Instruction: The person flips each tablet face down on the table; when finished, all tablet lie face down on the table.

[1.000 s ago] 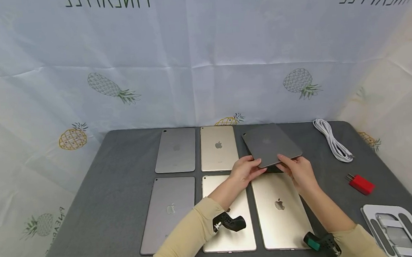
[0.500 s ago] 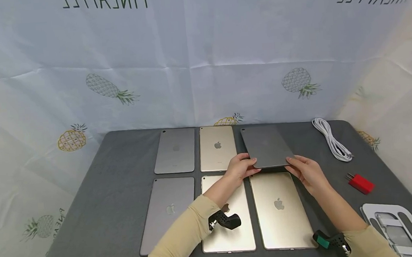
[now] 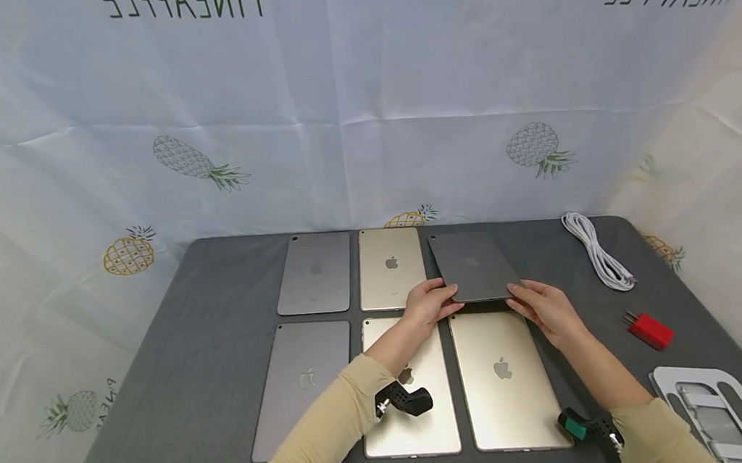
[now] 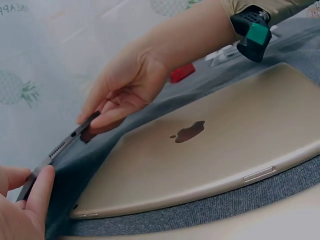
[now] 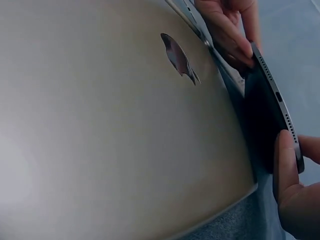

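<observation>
A dark grey tablet [image 3: 474, 263] is tilted at the back right of the table, its near edge raised and its back face up. My left hand [image 3: 430, 303] pinches the near left corner between thumb and fingers. At the near right corner my right hand [image 3: 547, 310] pinches the same edge. Speaker holes and a port show along that edge of the tablet [image 5: 278, 97] in the right wrist view. Just in front of it lies a gold tablet [image 3: 506, 384], back up, also large in the left wrist view.
Left of the held one, a smaller gold tablet [image 3: 391, 270] and a grey tablet [image 3: 315, 273] lie in the back row. In front are another gold tablet [image 3: 426, 431], partly under my left arm, and a grey tablet [image 3: 304, 382]. At right lie a white cable [image 3: 598, 253], red charger [image 3: 651, 331] and silver stand [image 3: 718, 407].
The dark grey tablet has turned from skewed to nearly in line with the rows, shifting slightly left at the end. My right hand slid along to its near right corner.
</observation>
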{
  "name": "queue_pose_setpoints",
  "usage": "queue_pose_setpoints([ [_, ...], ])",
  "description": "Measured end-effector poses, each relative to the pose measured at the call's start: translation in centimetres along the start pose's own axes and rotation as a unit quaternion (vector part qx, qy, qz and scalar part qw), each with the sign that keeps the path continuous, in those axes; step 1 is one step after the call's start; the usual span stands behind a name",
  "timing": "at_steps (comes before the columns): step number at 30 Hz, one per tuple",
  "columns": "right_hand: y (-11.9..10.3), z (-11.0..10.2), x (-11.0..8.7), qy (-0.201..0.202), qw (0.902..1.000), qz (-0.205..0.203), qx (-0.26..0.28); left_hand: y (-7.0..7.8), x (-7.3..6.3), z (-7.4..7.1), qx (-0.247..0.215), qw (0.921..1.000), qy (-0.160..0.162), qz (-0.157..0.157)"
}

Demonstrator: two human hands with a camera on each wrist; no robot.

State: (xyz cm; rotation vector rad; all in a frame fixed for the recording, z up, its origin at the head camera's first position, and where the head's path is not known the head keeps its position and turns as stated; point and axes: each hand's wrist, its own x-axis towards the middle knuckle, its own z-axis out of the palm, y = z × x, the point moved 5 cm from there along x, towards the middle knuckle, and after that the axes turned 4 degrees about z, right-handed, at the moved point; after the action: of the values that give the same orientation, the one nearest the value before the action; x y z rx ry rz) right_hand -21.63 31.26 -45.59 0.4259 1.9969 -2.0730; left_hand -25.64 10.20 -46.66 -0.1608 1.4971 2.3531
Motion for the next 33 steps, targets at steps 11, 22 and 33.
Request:
queue_pose_setpoints([
  [11,-0.2,-0.3,0.5,-0.029,0.9805,-0.012,-0.194,0.9,0.0,-0.6,0.149,0.9874,0.001,0.054],
  [22,-0.5,-0.9,1.4,0.033,0.9249,-0.088,-0.369,2.0,0.9,-1.0,0.389,0.9148,-0.011,0.108],
  [33,-1.0,-0.5,1.5,0.063,0.8699,-0.161,-0.462,2.7,0.8,-0.9,0.501,0.8473,-0.041,0.170],
])
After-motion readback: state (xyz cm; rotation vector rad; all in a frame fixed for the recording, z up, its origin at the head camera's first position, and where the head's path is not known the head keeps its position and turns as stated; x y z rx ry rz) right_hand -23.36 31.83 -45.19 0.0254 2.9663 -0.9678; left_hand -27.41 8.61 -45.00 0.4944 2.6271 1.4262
